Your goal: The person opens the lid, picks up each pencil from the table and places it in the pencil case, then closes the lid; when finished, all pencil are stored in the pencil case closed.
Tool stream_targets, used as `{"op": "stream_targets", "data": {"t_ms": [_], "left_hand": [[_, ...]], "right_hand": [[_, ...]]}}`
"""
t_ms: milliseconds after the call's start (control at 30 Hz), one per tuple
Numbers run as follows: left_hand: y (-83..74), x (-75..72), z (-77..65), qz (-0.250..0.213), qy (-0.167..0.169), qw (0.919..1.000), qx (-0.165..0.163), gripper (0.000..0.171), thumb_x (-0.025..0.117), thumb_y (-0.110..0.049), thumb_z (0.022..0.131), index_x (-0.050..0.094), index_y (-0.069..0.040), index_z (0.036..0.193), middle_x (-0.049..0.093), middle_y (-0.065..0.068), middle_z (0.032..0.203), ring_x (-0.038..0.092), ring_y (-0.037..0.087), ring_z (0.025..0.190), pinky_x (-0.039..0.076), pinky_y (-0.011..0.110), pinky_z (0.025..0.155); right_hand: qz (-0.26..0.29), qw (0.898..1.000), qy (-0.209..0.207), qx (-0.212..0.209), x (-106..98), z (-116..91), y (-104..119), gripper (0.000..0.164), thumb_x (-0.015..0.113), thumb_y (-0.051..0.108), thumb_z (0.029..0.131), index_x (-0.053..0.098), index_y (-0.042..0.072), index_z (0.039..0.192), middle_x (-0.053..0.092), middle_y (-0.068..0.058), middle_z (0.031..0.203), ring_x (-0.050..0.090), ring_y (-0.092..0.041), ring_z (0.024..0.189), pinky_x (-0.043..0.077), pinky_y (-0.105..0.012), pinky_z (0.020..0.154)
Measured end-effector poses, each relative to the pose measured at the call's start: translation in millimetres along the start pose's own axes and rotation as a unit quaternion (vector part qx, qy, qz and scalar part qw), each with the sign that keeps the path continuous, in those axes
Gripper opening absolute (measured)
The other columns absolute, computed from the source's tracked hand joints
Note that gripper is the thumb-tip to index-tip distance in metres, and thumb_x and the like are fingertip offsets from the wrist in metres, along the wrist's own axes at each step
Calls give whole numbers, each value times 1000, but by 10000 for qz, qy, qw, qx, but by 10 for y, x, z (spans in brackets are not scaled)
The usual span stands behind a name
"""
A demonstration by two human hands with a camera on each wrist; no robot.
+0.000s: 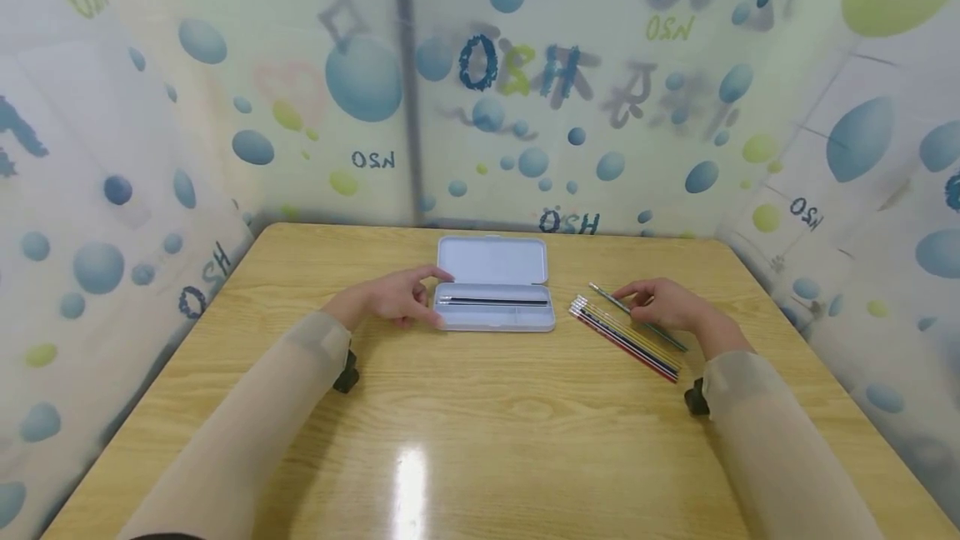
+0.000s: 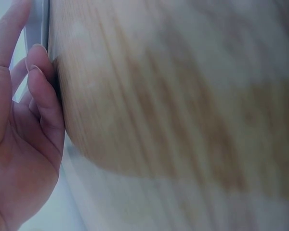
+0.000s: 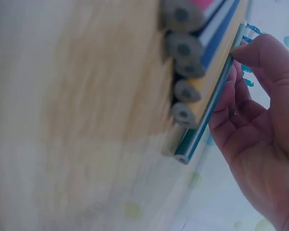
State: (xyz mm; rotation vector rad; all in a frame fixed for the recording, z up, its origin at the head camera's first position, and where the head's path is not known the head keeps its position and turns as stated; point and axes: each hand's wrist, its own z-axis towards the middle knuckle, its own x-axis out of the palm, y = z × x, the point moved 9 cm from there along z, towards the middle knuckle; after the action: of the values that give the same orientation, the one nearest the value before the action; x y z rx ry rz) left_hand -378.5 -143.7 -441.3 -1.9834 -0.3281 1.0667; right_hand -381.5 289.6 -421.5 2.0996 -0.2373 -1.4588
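Observation:
A pale blue pencil case (image 1: 495, 327) lies with its lid raised at the back middle of the table; dark pencils (image 1: 491, 302) rest inside it. My left hand (image 1: 401, 297) touches the case's left end, index finger extended by the hinge and thumb at the front corner. In the left wrist view the other fingers of the left hand (image 2: 26, 130) are loosely bent. At the right, my right hand (image 1: 667, 307) pinches a green pencil (image 3: 207, 108) between thumb and fingers. Beside it several yellow, dark and red pencils (image 1: 626, 338) lie side by side, slanting.
The wooden table (image 1: 480, 423) carries the case and pencils. A patterned curtain (image 1: 480, 123) rises behind the table and along both sides. A bright reflection shows on the near part of the tabletop.

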Motion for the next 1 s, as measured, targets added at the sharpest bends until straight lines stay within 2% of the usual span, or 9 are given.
{"op": "stream_targets", "data": {"t_ms": [167,300,400,567,633,833,900,1000], "left_hand": [[-14,6,2,-63,29,10000,7,89,90,-28,95,38,-21,167,57,4,82,49,16,59,45,28,60],[-7,11,0,-101,23,9999,9,88,90,-27,95,38,-21,166,56,4,81,48,16,59,45,28,59],[3,7,4,-89,-1,10000,2,88,90,-28,94,39,-23,166,57,4,82,48,16,59,45,28,60],[12,2,9,-77,-36,10000,-22,87,91,-29,94,40,-25,165,57,4,83,49,16,59,46,27,60],[7,4,9,-83,-35,10000,-16,87,91,-28,94,40,-24,165,56,4,83,48,16,59,45,27,60],[5,1,6,-117,-66,9999,-25,86,91,-26,94,41,-25,164,55,3,82,48,16,59,45,27,59],[8,2,10,-94,-65,9999,-23,86,91,-26,94,41,-25,164,55,3,82,48,16,59,45,27,59],[11,5,13,-51,-56,10000,-9,85,90,-27,94,41,-25,164,55,3,81,49,16,59,45,27,59]], "right_hand": [[40,10000,-68,39,-5,-10,-23,46,69,18,102,68,11,148,69,-22,134,64,-32,114,55,-46,100],[159,9997,-165,15,-16,-38,-54,48,68,20,103,66,12,150,70,-20,130,64,-29,106,56,-41,91],[197,9992,-334,-68,-52,-61,-71,48,64,18,105,65,11,152,71,-18,126,65,-26,100,54,-36,84],[165,9974,-672,-184,-157,-107,-72,45,58,19,110,63,9,153,71,-18,125,64,-28,104,54,-36,87],[237,9968,-724,-227,-188,-124,-54,43,57,20,112,63,9,153,70,-17,120,62,-27,99,53,-36,83],[813,9939,-616,-424,-222,-167,71,43,57,26,116,61,11,156,63,-17,104,49,-18,71,43,-33,59],[974,9924,-537,-523,-211,-173,137,44,58,28,116,60,11,157,63,-19,105,47,-16,67,42,-32,57],[899,9929,-460,-635,-183,-169,259,44,58,30,116,60,14,157,65,-20,108,50,-19,68,43,-31,57]]}}
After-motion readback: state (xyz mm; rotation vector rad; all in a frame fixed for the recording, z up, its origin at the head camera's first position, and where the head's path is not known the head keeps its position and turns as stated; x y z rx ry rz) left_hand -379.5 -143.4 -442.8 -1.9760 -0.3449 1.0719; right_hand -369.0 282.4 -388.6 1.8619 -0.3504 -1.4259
